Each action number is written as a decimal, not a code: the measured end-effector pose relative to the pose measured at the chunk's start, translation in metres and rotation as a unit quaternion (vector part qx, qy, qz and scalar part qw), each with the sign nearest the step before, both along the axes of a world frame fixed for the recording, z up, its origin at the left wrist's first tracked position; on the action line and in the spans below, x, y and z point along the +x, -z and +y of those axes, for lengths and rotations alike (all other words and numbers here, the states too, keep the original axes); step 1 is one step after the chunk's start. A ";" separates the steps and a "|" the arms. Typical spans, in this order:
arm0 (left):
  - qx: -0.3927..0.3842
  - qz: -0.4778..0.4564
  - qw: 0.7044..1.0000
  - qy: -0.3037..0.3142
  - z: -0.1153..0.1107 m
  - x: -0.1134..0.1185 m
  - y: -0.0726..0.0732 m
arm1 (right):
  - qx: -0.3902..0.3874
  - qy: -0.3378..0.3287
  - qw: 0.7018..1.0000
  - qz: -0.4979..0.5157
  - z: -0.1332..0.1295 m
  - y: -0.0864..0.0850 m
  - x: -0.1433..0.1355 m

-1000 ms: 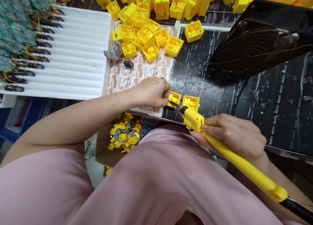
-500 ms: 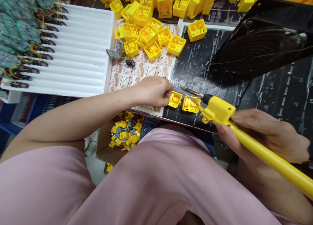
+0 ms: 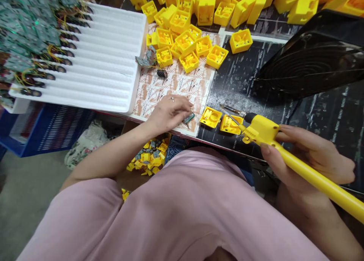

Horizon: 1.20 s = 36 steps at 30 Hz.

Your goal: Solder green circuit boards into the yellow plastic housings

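Observation:
My right hand is closed round a soldering iron with a long yellow handle. Its metal tip and a thin feed tube point left, over two small open yellow case halves. One case half has a round grille of holes; the other case half lies to its right, partly behind the tube. Left of them, my left hand has its fingers curled at a small green circuit board, just above the patterned paper. A thin wire runs from the board toward the grilled case half.
Several yellow cases are heaped at the back. A white ridged foam tray bears circuit boards with wired black parts. At right stands a black fan. A loose board lies by the tray; a box of yellow parts sits below.
My left hand has drawn back left from the grilled case half, and the small circuit board now shows at its fingers. The view has shifted; my right hand still grips the soldering iron.

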<state>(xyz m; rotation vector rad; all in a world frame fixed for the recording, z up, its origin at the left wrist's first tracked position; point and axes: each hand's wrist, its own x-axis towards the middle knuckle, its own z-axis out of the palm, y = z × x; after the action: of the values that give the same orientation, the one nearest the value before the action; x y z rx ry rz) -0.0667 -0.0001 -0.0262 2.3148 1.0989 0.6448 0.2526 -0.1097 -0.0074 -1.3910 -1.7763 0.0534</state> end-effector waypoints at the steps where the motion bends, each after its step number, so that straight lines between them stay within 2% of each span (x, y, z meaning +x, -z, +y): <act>1: -0.018 -0.017 0.999 -0.020 0.001 0.006 0.002 | 0.006 -0.005 1.000 0.009 0.000 0.000 0.000; 3: -0.042 -0.001 0.999 -0.023 0.006 0.017 0.001 | 0.016 -0.005 1.000 0.020 -0.002 0.002 -0.001; 6: -0.040 0.079 0.996 0.008 0.012 0.031 -0.008 | 0.017 0.009 0.999 0.029 -0.003 0.008 0.000; 11: -0.040 0.132 0.990 -0.009 0.012 0.047 -0.018 | 0.041 0.007 0.997 0.061 -0.005 0.013 0.003; 15: -0.007 0.177 0.984 -0.009 0.010 0.055 -0.021 | -0.014 -0.008 0.998 0.068 -0.008 0.006 -0.001; 17: 0.008 0.196 0.981 -0.005 0.009 0.057 -0.021 | -0.036 -0.044 0.996 0.070 -0.008 0.001 -0.005; 20: 0.013 0.202 0.979 0.001 0.010 0.058 -0.020 | -0.025 -0.099 0.994 0.045 -0.006 -0.002 -0.011; 24: 0.028 0.201 0.979 0.010 0.011 0.057 -0.020 | -0.011 -0.110 0.994 0.006 0.001 -0.003 -0.015; 30: 0.025 0.225 0.974 0.015 0.012 0.061 -0.023 | -0.003 -0.167 0.984 -0.063 0.008 -0.010 -0.009; 36: 0.028 0.225 0.974 0.019 0.014 0.060 -0.023 | 0.021 -0.114 0.993 0.031 0.007 -0.014 0.002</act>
<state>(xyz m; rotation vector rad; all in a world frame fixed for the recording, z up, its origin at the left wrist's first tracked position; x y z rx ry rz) -0.0064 0.0137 -0.0032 2.5989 1.2343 0.1321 0.2543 -0.1024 0.0062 -1.1392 -1.8659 0.1796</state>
